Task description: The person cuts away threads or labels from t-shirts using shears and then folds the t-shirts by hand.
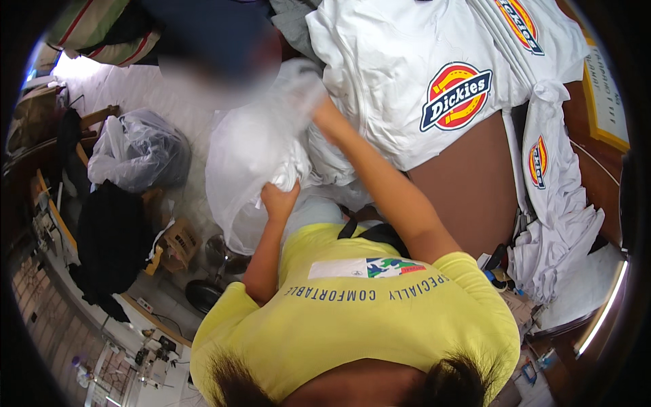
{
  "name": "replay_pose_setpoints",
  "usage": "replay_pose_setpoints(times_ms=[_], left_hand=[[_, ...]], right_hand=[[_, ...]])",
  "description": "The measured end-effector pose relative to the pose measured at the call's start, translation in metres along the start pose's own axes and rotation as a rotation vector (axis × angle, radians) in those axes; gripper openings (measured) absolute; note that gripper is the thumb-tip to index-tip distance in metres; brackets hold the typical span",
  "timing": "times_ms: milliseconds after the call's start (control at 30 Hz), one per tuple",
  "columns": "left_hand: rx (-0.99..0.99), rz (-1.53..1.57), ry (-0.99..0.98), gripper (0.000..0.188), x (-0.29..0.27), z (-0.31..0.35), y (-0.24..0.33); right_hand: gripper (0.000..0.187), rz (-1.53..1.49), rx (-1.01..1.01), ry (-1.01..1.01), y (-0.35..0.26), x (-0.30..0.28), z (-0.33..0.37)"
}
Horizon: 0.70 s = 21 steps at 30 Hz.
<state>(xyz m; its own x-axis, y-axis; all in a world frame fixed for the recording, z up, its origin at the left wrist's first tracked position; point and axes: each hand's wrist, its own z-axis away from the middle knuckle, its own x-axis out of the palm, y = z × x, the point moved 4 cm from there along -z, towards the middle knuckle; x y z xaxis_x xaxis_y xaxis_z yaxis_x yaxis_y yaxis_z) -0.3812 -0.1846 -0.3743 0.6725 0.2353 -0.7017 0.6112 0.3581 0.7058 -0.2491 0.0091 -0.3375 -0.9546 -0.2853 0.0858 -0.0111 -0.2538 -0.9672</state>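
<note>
In front of my body hangs a thin, see-through white bag (234,163), its mouth bunched up. My left hand (279,199) is closed on the gathered edge of it, where some denser white folds show. Farther up, my right hand (319,105) is smeared by motion at the bag's top, beside a pile of white garments (380,102); its fingers cannot be made out. Those garments carry round red and yellow prints and drape over a brown surface (468,183).
A blurred dark blue shape (217,41) looms at the upper left. On the pale floor sit a filled clear plastic bag (141,152), a black cloth heap (115,237) and a cardboard box (180,243). More white garments (556,230) hang at the right.
</note>
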Motion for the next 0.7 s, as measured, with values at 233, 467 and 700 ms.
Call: replay_pose_setpoints(times_ms=[233,467,700], left_hand=[[0.318,0.041,-0.210,0.043,-0.016,0.036,-0.008],[0.333,-0.055,-0.416,0.045,0.011,0.041,0.021],[0.484,-0.144,-0.558,0.050,-0.007,0.023,0.063]], right_hand=[[0.064,0.437,0.045,-0.512,0.026,0.042,-0.048],[0.100,1.021,-0.045,-0.782,-0.031,0.081,0.090],[0.071,0.709,-0.036,-0.254,-0.017,0.008,0.080]])
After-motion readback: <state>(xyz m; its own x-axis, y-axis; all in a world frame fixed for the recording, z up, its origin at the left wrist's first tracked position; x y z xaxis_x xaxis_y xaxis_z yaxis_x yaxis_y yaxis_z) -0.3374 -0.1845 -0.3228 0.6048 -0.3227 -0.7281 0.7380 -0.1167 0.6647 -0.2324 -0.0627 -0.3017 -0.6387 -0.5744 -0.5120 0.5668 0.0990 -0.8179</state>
